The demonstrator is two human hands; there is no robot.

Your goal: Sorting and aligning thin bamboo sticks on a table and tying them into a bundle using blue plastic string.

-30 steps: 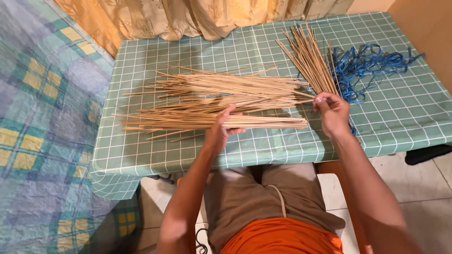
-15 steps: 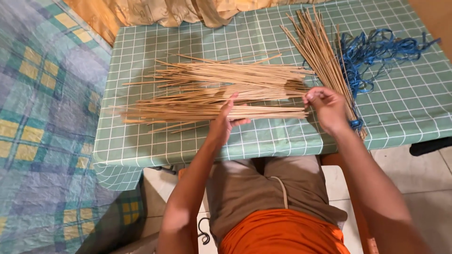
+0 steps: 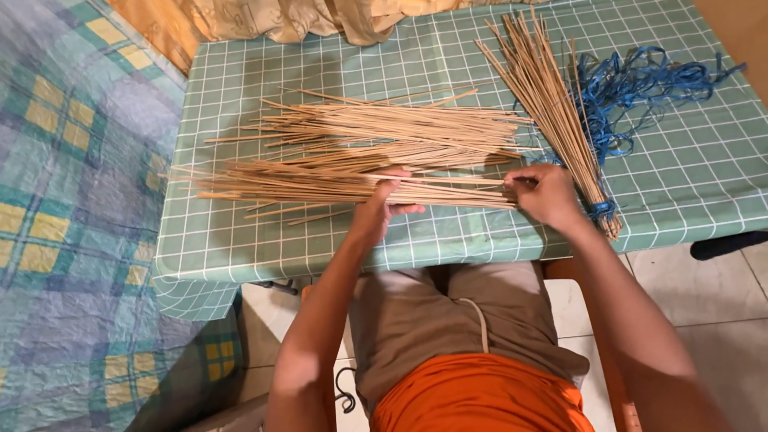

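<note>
Between left hand (image 3: 382,204) and right hand (image 3: 546,194): stick bundle (image 3: 320,186), gripped mid-length.

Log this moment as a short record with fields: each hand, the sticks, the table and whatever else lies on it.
left hand: grips the near bunch of thin wooden sticks mid-length
right hand: at that bunch's right ends, fingers pinched
loose pile: more sticks, lying behind the bunch
tied bundle: sticks angled on the right, bound near the table edge
blue string: tangled, far right
table: green checked cloth
</note>
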